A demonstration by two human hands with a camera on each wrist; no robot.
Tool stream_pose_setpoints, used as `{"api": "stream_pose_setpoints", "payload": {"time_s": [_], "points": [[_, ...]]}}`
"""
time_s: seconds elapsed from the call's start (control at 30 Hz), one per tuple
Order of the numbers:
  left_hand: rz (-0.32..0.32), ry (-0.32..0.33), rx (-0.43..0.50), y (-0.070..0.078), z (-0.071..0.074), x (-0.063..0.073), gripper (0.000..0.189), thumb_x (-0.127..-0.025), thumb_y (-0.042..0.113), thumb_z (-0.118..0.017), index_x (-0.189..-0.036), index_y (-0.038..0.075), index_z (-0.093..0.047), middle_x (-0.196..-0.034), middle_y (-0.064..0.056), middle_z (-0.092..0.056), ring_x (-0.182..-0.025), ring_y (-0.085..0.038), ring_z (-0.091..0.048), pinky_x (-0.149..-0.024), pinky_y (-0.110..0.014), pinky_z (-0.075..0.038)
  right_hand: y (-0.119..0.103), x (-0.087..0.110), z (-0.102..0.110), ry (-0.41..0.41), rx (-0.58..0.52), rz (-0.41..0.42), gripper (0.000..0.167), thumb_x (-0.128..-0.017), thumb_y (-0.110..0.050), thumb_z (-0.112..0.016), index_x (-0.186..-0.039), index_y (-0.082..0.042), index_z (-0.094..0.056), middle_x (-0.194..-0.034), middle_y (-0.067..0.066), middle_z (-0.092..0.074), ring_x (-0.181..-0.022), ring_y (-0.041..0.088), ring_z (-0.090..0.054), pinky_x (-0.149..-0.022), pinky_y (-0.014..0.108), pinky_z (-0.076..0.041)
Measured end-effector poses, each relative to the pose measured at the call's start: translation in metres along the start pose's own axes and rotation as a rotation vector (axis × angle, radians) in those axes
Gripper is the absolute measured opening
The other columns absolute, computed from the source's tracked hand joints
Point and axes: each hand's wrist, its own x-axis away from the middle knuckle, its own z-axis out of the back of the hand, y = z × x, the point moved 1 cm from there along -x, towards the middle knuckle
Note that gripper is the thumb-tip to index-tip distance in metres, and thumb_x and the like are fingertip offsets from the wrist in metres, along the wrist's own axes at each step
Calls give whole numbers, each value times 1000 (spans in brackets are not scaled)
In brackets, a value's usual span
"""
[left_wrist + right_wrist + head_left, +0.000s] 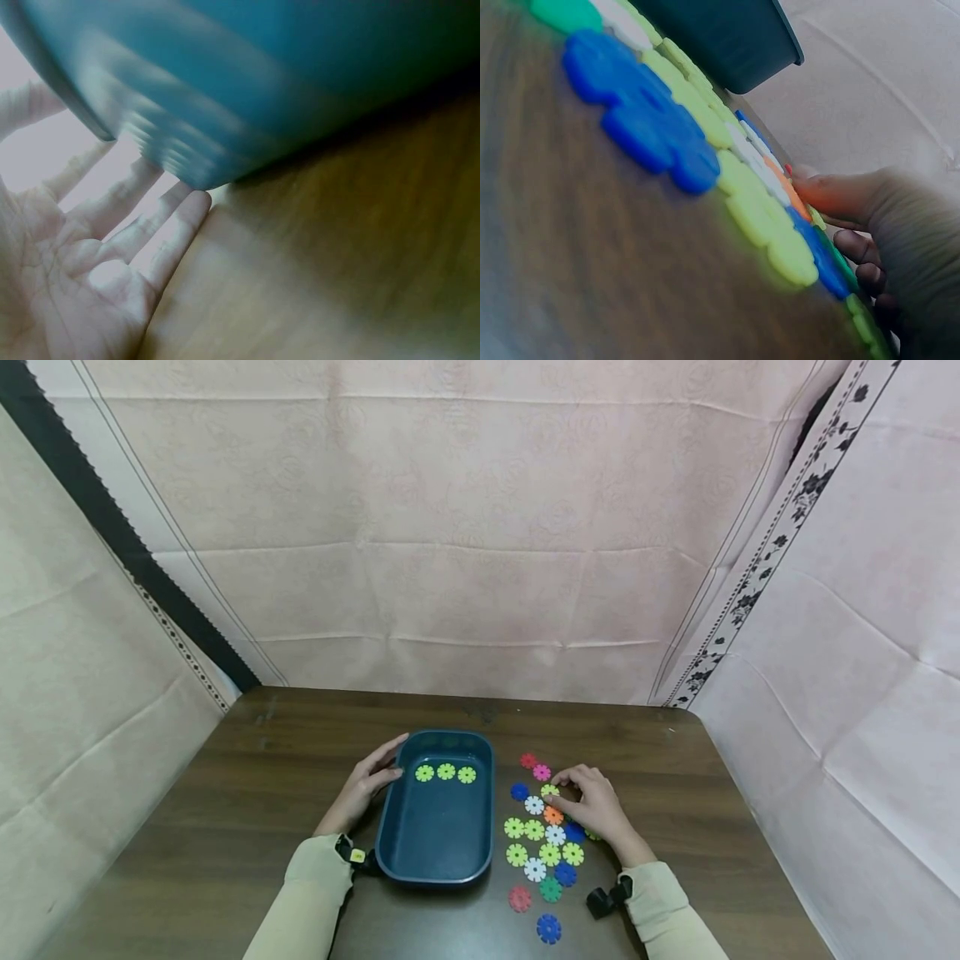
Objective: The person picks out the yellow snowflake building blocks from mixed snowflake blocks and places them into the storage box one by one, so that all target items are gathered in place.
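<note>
A dark teal rectangular tray (435, 827) lies on the table, with three yellow-green flower-shaped discs (446, 772) in a row near its far end. My left hand (365, 785) holds the tray's left side near the far corner. Its thumb is at the rim, and the other fingers lie along the outer wall (225, 97). Right of the tray, my right hand (592, 802) has thumb and index finger around a yellow-green disc (550, 790) at table level. Its other fingers are tucked beneath the palm, beside more discs.
Several loose flower discs spread right of the tray: an orange one (552, 815), white ones (535, 869), blue ones (549, 929), a green one (551, 889), and red ones (520, 898). Light cloth (465, 527) hangs behind the brown table (300, 760) and at both sides.
</note>
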Motion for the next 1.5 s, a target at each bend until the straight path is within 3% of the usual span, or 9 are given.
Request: {"api": "stream_pose_setpoints", "payload": {"time_s": [0.37, 0.7, 1.1, 1.5], "points": [[1, 3, -5, -1, 1, 1, 55, -102, 13, -55, -152, 33, -44, -159, 5, -35, -146, -30, -30, -110, -61, -29, -1, 0, 1, -9, -13, -41, 26, -85, -35, -82, -103, -21, -69, -100, -7, -63, -89, 16, -50, -83, 42, -37], [-9, 4, -10, -1, 1, 0, 55, -102, 17, -56, -153, 32, -43, -159, 6, -35, -147, -29, -29, -110, -62, -29, -2, 0, 1, -36, -173, -74, 22, -90, -25, -78, -108, -19, -65, -96, -7, -63, -84, 15, -55, -73, 32, -47], [0, -1, 1, -2, 1, 1, 55, -102, 18, -56, -153, 31, -43, -158, 2, -39, -141, -30, -39, -108, -60, -34, -4, 1, 1, -37, -194, -65, 22, -91, -22, -77, -110, -17, -67, -97, -7, -64, -85, 16, -56, -72, 30, -47], [7, -2, -12, 1, 1, 1, 55, -102, 18, -56, -153, 32, -42, -158, 1, -38, -141, -31, -39, -108, -60, -35, -5, 3, 2, -18, -207, -15, 19, -92, -18, -76, -109, -17, -68, -92, -8, -66, -80, 14, -57, -70, 29, -48]]}}
